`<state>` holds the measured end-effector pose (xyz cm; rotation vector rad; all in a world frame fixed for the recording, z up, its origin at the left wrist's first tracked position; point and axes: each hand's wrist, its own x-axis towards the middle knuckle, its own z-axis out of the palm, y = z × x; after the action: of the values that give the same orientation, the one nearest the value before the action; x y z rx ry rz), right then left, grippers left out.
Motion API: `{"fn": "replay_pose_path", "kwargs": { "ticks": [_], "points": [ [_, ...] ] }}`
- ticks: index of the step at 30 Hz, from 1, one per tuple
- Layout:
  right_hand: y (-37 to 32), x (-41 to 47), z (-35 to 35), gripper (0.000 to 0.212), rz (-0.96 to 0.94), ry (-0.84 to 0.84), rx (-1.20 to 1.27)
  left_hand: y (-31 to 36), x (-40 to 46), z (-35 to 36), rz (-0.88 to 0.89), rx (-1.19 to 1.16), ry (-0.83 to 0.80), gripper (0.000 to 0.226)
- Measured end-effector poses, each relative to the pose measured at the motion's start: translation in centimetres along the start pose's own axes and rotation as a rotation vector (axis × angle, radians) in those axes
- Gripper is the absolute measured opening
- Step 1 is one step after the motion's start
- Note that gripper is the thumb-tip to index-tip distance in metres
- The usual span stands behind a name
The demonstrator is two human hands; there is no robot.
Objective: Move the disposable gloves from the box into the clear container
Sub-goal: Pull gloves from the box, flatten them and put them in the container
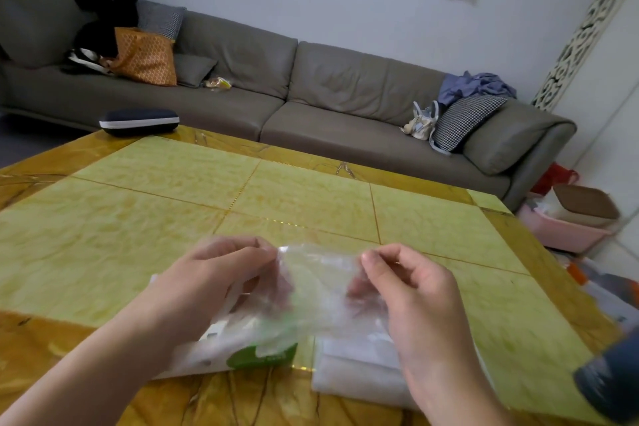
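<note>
A thin, clear plastic glove [320,284] stretches between both hands. The left hand [211,284] and right hand [415,290] each pinch an upper corner above the white-and-green box [249,353].

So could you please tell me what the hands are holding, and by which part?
A thin clear plastic glove, pinched at its top edge: left hand on the left corner, right hand on the right.

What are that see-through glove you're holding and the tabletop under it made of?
The glove looks like thin clear plastic film: the fingers of the left hand and right hand pinching it show through, and it crinkles. The table seems polished stone or marble-look tile, with yellow-green veined, glossy panels.
</note>
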<state>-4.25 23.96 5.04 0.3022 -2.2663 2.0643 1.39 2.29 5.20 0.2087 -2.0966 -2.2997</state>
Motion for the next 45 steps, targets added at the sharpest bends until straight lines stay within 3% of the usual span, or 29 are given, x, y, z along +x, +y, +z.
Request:
{"fn": "replay_pose_path", "kwargs": {
  "ticks": [5, 10, 13, 14, 17, 19, 21, 24, 32, 36, 41, 45],
  "points": [
    [0.3, 0.4, -1.1, 0.028, 0.006, 0.039, -0.003, 0.5, -0.3, -0.3, 0.01, 0.165, -0.011, 0.037],
    [0.5, 0.1, -0.5, 0.025, -0.015, -0.127, -0.038, 0.8, -1.0, 1.5, 0.052, 0.435, -0.19, 0.038],
    [0.4, -0.2, 0.2, 0.026, -0.021, -0.193, -0.053, -0.4, -0.5, 3.1, 0.166, 0.538, -0.171, 0.017],
    [0.2, -0.3, 0.3, 0.026, -0.013, -0.21, -0.043, -0.7, -0.4, 3.4, 0.196, 0.51, -0.146, 0.011],
    [0.4, -0.2, -0.1, 0.031, 0.052, -0.287, -0.051, -0.9, 0.0, 3.4, 0.204, 0.304, -0.056, 0.02],
    [0.5, 0.1, -0.6, 0.019, 0.049, -0.325, -0.061, -0.5, 0.0, 3.0, 0.171, 0.149, 0.015, 0.021],
    [0.7, 0.3, -1.0, 0.011, 0.053, -0.297, -0.006, -0.3, 0.1, 2.4, 0.137, 0.047, 0.066, 0.027],
    [0.7, 0.3, -1.2, 0.017, 0.103, -0.24, 0.102, -0.2, 0.2, 2.2, 0.102, -0.01, 0.128, 0.033],
    [1.3, -0.4, -0.6, 0.033, 0.153, -0.264, 0.077, -0.3, -0.3, 2.7, 0.126, 0.178, 0.061, 0.026],
    [1.0, -0.3, -1.3, 0.023, 0.15, -0.254, 0.099, -0.4, 0.1, 2.2, 0.164, 0.116, 0.225, 0.021],
    [1.0, 0.1, -2.2, 0.022, 0.068, -0.185, 0.043, -0.4, 0.0, 1.7, 0.177, 0.107, 0.252, 0.019],
    [0.2, 0.3, -2.9, 0.01, 0.064, -0.288, 0.041, -0.6, 0.1, 1.6, 0.203, 0.107, 0.298, 0.02]
  ]
}}
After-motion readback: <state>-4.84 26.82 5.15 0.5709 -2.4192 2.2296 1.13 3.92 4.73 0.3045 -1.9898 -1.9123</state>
